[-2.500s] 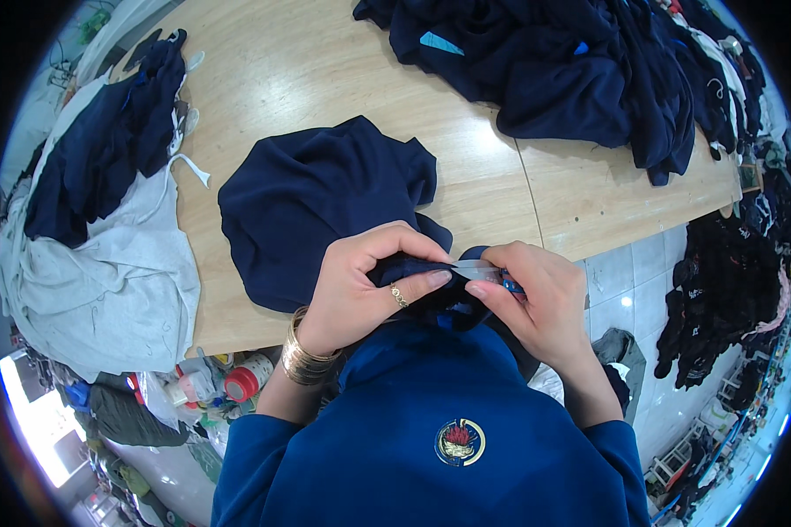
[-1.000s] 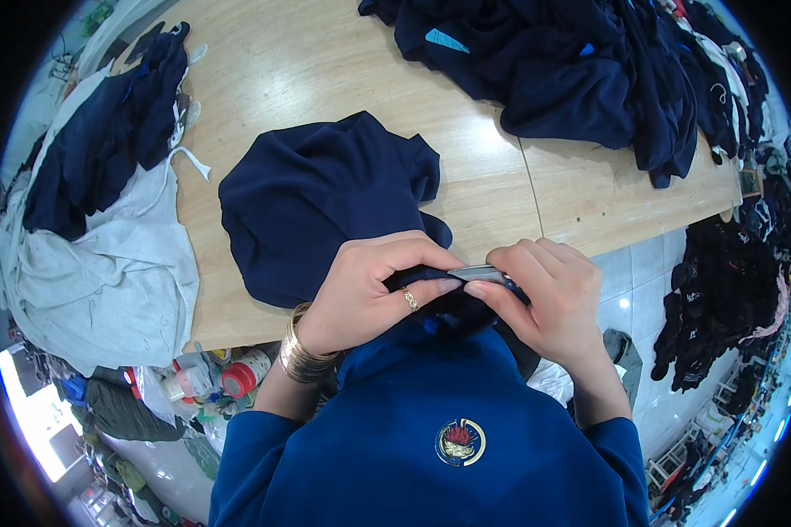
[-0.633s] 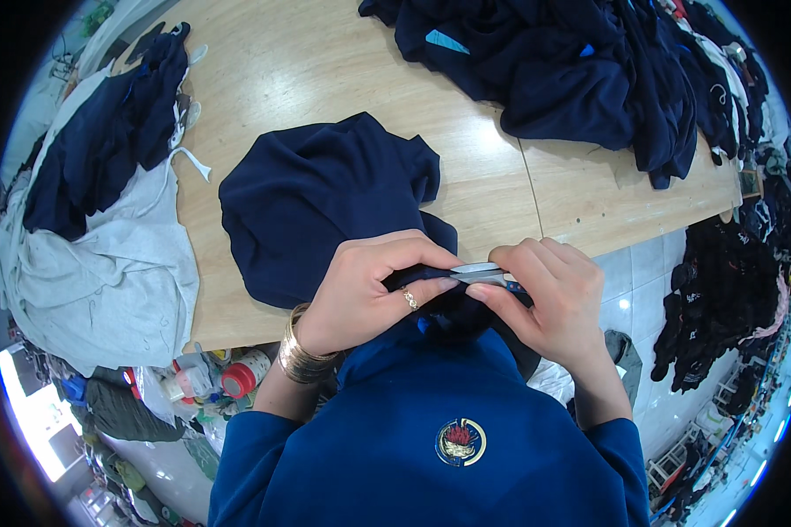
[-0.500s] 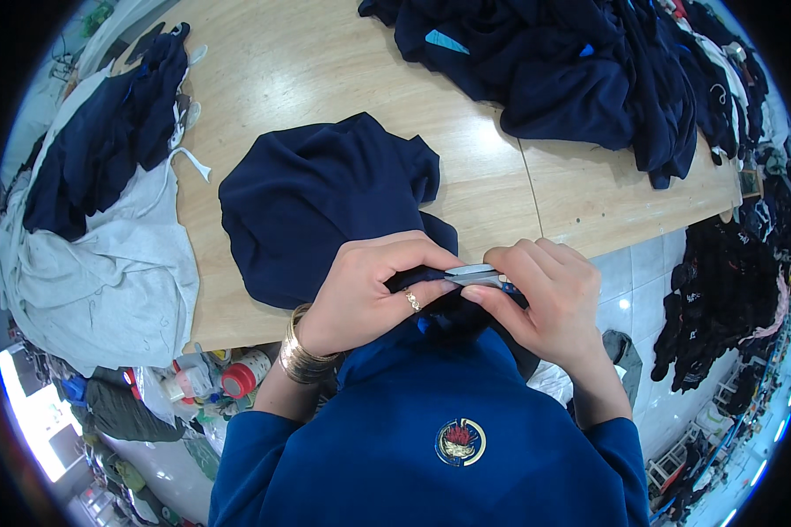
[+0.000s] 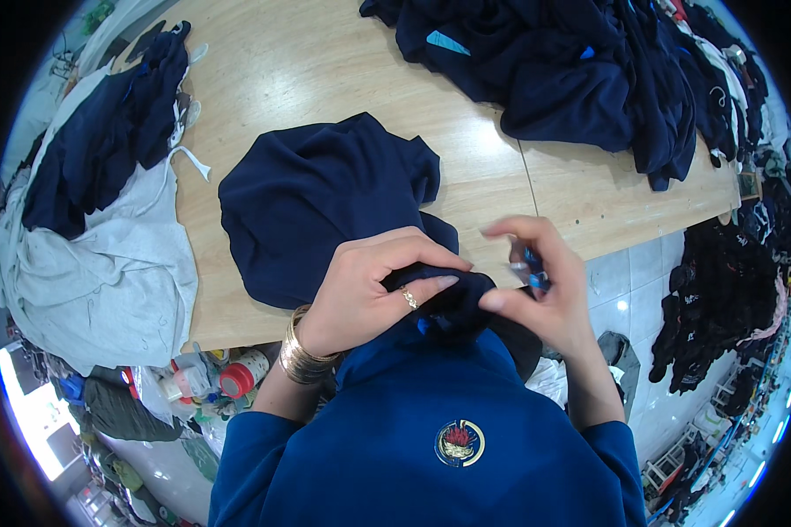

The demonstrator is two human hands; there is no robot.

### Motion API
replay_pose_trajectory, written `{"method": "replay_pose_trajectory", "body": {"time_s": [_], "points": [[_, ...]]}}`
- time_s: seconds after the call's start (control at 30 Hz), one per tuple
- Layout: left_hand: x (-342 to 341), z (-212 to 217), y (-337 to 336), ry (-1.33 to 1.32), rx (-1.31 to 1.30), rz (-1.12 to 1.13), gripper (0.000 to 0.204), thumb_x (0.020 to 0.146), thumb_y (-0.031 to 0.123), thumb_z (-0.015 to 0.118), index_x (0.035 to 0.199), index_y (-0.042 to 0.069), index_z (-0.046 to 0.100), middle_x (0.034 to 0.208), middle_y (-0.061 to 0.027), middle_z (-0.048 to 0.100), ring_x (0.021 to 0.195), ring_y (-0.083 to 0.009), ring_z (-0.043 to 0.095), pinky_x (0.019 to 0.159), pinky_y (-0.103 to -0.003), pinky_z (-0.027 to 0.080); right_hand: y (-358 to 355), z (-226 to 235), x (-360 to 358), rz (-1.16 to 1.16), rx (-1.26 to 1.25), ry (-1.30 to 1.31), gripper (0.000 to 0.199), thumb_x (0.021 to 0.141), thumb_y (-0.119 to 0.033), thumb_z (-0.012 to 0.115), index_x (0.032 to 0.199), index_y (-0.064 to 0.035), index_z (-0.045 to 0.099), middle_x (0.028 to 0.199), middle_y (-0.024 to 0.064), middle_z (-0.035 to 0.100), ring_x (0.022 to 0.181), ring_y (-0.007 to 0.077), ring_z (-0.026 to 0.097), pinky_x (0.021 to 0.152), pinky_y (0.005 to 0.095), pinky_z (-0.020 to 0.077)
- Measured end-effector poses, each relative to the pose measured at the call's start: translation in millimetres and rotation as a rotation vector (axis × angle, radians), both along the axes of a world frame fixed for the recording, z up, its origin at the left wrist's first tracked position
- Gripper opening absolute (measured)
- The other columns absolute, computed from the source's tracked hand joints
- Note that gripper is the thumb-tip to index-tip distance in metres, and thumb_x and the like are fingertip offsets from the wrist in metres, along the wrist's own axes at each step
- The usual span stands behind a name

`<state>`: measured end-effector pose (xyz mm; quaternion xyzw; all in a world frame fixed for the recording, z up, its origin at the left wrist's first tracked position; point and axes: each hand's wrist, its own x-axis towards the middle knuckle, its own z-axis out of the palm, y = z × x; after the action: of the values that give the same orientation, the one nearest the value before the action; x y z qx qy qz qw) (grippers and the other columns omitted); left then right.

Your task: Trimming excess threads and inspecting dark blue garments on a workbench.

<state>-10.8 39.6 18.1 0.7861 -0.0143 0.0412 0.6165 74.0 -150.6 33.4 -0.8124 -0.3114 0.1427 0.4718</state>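
Note:
A dark navy garment (image 5: 316, 198) lies bunched on the near part of the table, and its end hangs over the front edge toward me. My left hand (image 5: 365, 279), with a ring and stacked bangles on it, pinches a gathered edge of that garment between thumb and forefinger. Just to the right, my right hand (image 5: 555, 294) is apart from the cloth, thumb and forefinger spread. Tucked in its palm are small thread snips (image 5: 533, 270) with blue on them; their blades are mostly hidden and blurred.
The wooden table (image 5: 281, 66) carries a heap of navy garments (image 5: 571, 79) at the far right. Pale grey cloth (image 5: 105, 290) with navy pieces (image 5: 105, 140) on it hangs at the left. Under the table edge stands a red-capped bottle (image 5: 244, 373). Dark clothes (image 5: 716, 299) lie right.
My right hand has drawn the snips back from the cloth edge, up and to the right, and its thumb and forefinger have parted. The left hand keeps its pinch in place.

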Motion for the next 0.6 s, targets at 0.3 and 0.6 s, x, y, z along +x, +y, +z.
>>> {"method": "replay_pose_trajectory", "body": {"time_s": [0.3, 0.6], "points": [[-32.6, -28.8, 48.8, 0.189, 0.135, -0.238, 0.016, 0.073, 0.005, 0.067, 0.089, 0.006, 0.067, 0.086, -0.0065, 0.066, 0.077, -0.0192, 0.063, 0.069, -0.026, 0.049, -11.1, -34.1, 13.4, 0.046, -0.139, 0.057, 0.017, 0.069, -0.005, 0.071, 0.084, -0.0027, 0.062, 0.074, 0.007, 0.06, 0.064, 0.0156, 0.057, 0.059, 0.0264, 0.0438], [-85.9, -28.4, 111.4, 0.035, -0.167, 0.322, 0.014, 0.068, -0.003, 0.068, 0.082, -0.001, 0.066, 0.079, -0.0073, 0.062, 0.074, -0.0142, 0.057, 0.069, -0.023, 0.043, 38.5, -91.0, 72.2, -0.122, -0.113, 0.093, 0.04, 0.075, -0.025, 0.071, 0.109, -0.0065, 0.06, 0.068, 0.0064, 0.056, 0.065, 0.0143, 0.054, 0.061, 0.0266, 0.0433]]}}
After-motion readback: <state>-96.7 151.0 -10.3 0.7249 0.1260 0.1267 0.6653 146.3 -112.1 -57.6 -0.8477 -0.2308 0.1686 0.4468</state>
